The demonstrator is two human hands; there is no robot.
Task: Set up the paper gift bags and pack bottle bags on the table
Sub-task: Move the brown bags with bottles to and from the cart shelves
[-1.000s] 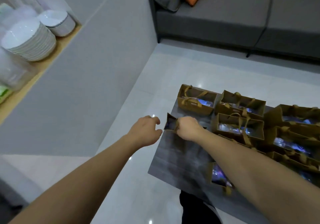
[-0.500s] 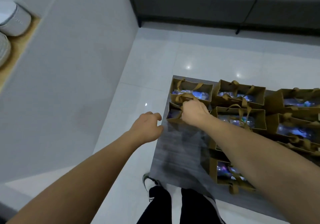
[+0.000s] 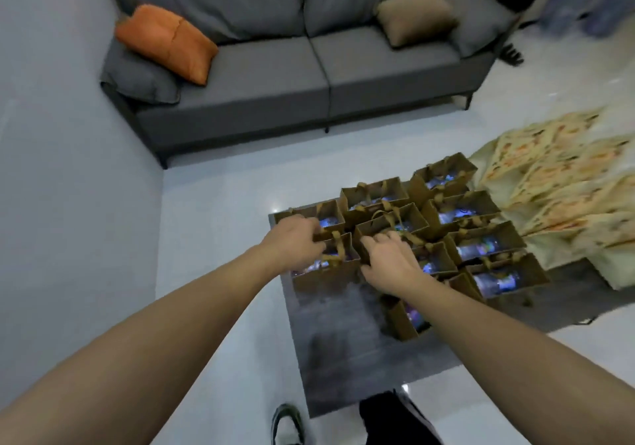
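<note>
A: Why both hands on that brown gift bag (image 3: 326, 269) at the table's (image 3: 343, 348) nine o'clock edge?

B: The left hand (image 3: 293, 241) seems to curl over its far rim and the right hand (image 3: 388, 259) pinches its side, squaring it against its neighbours.

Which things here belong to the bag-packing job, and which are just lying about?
Job:
brown paper bags holding bottles
nearest bag, both hands on it
left hand
right hand
table

Lying about:
sofa
orange cushion
tan cushion
patterned cloth
</note>
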